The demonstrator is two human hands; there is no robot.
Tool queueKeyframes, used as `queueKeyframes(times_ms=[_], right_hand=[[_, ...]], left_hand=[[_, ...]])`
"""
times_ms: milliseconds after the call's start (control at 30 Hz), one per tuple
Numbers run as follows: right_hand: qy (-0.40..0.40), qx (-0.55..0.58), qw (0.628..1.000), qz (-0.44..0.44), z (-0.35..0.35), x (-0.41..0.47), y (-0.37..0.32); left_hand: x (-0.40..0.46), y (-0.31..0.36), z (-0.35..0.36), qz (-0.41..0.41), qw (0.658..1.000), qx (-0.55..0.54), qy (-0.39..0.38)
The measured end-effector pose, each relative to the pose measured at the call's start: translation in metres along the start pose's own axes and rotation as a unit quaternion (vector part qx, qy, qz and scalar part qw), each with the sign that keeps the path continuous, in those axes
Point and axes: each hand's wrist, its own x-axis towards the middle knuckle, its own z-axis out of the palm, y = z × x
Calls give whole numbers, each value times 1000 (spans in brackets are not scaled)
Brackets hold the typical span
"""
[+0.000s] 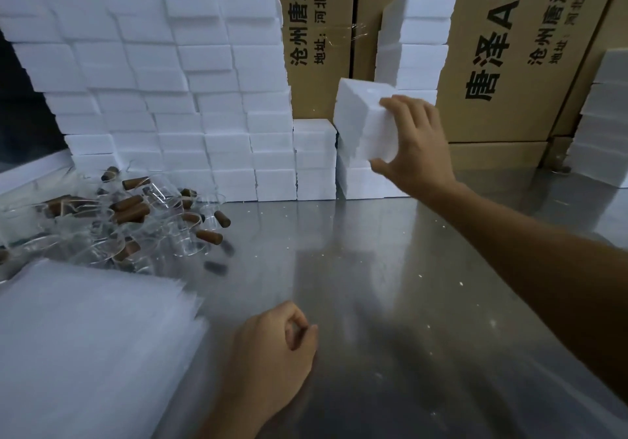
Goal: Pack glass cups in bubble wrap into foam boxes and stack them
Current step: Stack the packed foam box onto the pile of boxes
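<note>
Gripping foam box (365,126) w/ right hand (413,143), left hand (272,347) loosely curled, holding nothing

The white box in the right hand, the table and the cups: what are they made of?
Box: looks like white foam, matte and grainy. Table: seemingly brushed steel, grey with streaky reflections. Cups: clear glass by their look, with brown, perhaps wooden, handles.
</note>
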Motion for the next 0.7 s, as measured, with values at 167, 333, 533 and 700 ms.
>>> queueKeyframes(times_ms=[167, 333, 533, 700], right_hand=[[-65, -61, 996, -4, 33, 46, 30], [-114, -130, 985, -14, 45, 70, 45], [-136, -161, 977, -17, 60, 84, 49], [-166, -169, 972, -2, 74, 99, 45]], left_hand=[[1, -1, 3, -27, 1000, 5, 10], [-1, 4, 3, -36, 999, -18, 12], [1, 7, 1, -39, 999, -17, -9], [2, 3, 4, 3, 999, -31, 11]])
